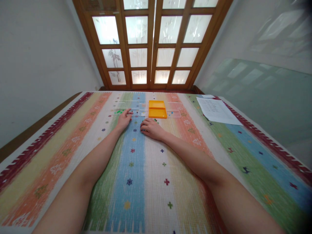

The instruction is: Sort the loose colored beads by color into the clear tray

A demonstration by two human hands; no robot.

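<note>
My left hand (124,119) reaches over the near edge of a clear plastic case (135,113), its fingers stretched forward and slightly apart. Small green pieces (119,111) lie just left of those fingertips. To the right, my right hand (152,127) rests low over the cloth with its fingers curled; whatever they may hold is hidden beneath them. Right behind it, an orange case (157,113) lies unfolded in two shallow halves. A bit of green shows beside the right knuckles, too small to name.
Another clear case (175,113) with tiny blue pieces (172,112) sits right of the orange one. Printed paper (217,110) lies at the table's far right. A striped, patterned tablecloth (133,162) covers the table. Wooden doors with glass panes (152,42) stand beyond.
</note>
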